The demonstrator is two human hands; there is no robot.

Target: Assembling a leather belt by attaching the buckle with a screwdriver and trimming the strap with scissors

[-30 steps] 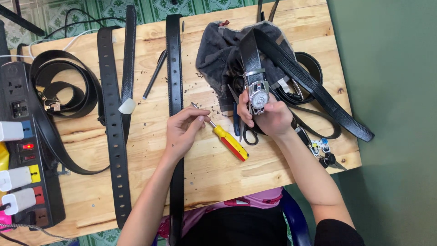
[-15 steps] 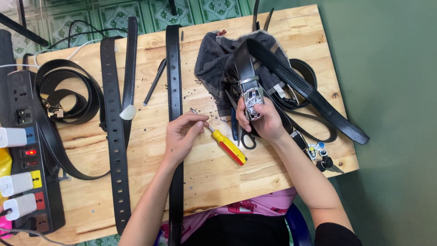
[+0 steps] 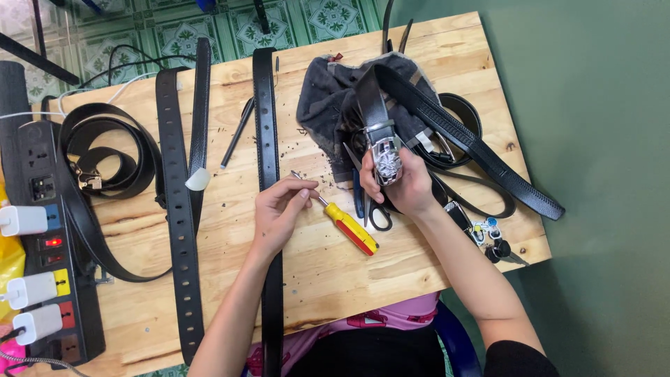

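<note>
My right hand grips a shiny silver belt buckle fixed to a black belt that runs up over a dark grey cloth. My left hand rests on the wooden table, its fingertips pinched on the metal shaft of a small screwdriver with a yellow and red handle. A long straight black belt passes under my left wrist. Scissors with dark handles lie between my hands.
Two more black belts lie flat to the left, beside a coiled belt. A power strip with white plugs lies along the left edge. Further belts and a bunch of keys sit right.
Both hands hold nearly the same pose as before. The camera view has shifted slightly, so the table sits a little higher in the frame.
</note>
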